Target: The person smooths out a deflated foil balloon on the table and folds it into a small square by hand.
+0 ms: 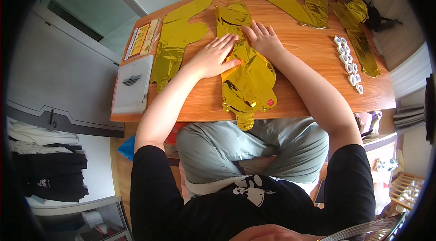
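A flat, uninflated gold foil balloon (249, 80) lies lengthwise on the wooden table in front of me, its narrow tab hanging over the near edge. Fingers outstretched, my left hand (215, 57) rests on the balloon's left side near its middle. Across from it, my right hand (265, 40) lies flat with spread fingers at the balloon's upper right edge. To the left is a second gold foil balloon (177, 36), also flat and creased. Neither hand grips anything.
Another gold balloon (295, 2) lies at the far right, with a fourth (359, 36) along the right edge. Several white rolls (349, 61) stand in rows nearby. A clear plastic packet (131, 86) and a printed card pack (142, 39) occupy the left edge.
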A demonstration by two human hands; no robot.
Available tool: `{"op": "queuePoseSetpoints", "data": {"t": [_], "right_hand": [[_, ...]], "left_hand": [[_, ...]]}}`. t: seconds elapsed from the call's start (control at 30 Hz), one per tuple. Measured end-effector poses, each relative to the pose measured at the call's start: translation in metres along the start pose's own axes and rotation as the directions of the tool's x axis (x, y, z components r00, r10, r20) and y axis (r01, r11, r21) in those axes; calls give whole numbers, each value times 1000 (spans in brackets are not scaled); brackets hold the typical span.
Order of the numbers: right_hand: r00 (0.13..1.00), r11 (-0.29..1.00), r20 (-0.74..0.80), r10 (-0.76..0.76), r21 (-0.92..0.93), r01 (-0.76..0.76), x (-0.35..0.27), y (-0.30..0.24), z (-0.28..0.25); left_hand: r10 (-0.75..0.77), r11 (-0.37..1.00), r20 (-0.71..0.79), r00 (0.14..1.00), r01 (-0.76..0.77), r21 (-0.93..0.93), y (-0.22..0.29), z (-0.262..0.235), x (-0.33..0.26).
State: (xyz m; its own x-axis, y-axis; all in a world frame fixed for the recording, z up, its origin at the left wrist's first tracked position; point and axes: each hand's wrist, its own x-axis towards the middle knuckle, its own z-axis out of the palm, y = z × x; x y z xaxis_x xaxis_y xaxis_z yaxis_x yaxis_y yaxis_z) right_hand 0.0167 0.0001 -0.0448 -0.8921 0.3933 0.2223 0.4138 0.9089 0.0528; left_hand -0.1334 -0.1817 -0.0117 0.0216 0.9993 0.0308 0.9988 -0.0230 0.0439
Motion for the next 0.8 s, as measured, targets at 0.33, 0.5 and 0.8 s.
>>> {"op": "queuePoseSetpoints", "data": {"t": [0.33,0.5,0.8], "right_hand": [[999,903,-2,51,427,-46,-1,9,-14],[997,941,-74,5,337,20,-5,21,-23],[995,941,-98,-3,336,36,-5,23,-17]], "left_hand": [[-36,990,-44,998,30,-136,3,-3,-12],[19,981,-117,993,-41,-188,1,-3,-3],[66,991,-70,995,-73,-111,-5,8,1]]}}
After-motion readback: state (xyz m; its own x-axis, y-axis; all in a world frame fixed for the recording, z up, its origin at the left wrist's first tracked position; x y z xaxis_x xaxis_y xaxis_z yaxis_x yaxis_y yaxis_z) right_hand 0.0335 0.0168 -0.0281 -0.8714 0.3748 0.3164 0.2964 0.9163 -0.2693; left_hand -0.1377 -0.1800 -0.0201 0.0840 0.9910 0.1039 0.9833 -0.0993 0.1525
